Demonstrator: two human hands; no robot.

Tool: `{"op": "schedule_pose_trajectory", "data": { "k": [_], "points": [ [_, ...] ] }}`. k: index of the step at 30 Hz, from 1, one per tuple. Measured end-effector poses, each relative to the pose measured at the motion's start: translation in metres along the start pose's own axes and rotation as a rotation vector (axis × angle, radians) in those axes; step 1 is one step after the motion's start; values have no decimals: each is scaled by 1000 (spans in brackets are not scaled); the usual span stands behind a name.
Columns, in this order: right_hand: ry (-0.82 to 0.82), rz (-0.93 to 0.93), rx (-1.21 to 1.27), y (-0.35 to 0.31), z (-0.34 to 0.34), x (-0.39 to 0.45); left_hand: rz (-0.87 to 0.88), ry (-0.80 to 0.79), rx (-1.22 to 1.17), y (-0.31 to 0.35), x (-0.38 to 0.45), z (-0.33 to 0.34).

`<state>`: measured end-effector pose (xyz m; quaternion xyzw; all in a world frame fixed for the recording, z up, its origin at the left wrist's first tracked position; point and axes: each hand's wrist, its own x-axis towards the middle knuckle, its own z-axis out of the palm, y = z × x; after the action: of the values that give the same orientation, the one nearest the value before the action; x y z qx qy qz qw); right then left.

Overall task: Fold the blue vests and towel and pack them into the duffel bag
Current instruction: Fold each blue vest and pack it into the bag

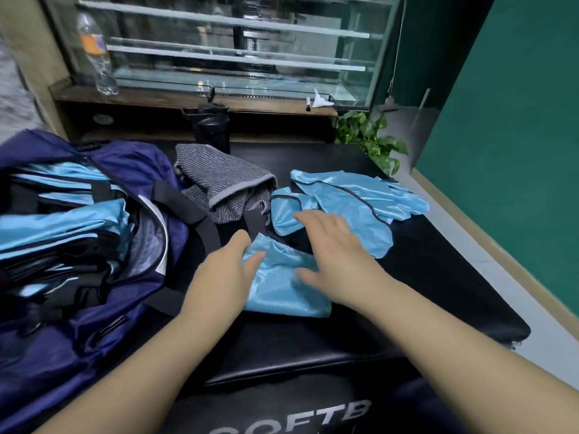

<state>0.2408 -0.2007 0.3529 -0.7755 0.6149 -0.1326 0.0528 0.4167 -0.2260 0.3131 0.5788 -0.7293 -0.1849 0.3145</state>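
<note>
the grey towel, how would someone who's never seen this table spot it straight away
Start at the big navy duffel bag on the left of the black table. Just past its right edge, before the black bottle, lies the towel, crumpled. It is the only grey, ribbed cloth; the vests beside it are shiny light blue.

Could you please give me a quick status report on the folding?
Both hands open, left hand and right hand flat on folded shiny blue vest. Striped grey towel unfolded beside open navy duffel bag. Nothing in the way.
</note>
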Motion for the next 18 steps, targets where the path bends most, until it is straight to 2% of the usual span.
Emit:
{"op": "schedule_pose_trajectory", "data": {
  "k": [3, 7, 10, 14, 16, 18],
  "points": [
    [-55, -217, -44, -34, -23, 14, 108, 9, 25, 11, -2, -30],
    [-226, -238, -98, -63, -34, 35, 143, -2, -27, 14, -4, -61],
    [-286, -250, -78, -76, -35, 41, 139, -55, -184, 4, -8, -78],
    [-347, -269, 130, -87, -27, 44, 91, 4, -339, -17, -17, -90],
    [-322, -240, 279, -90, -24, 48, 24, 75, -446, -27, -19, -95],
    [-261, -202, 427, -93, -21, 52, -56, 52, -592, -40, -21, -101]
  ]
}}
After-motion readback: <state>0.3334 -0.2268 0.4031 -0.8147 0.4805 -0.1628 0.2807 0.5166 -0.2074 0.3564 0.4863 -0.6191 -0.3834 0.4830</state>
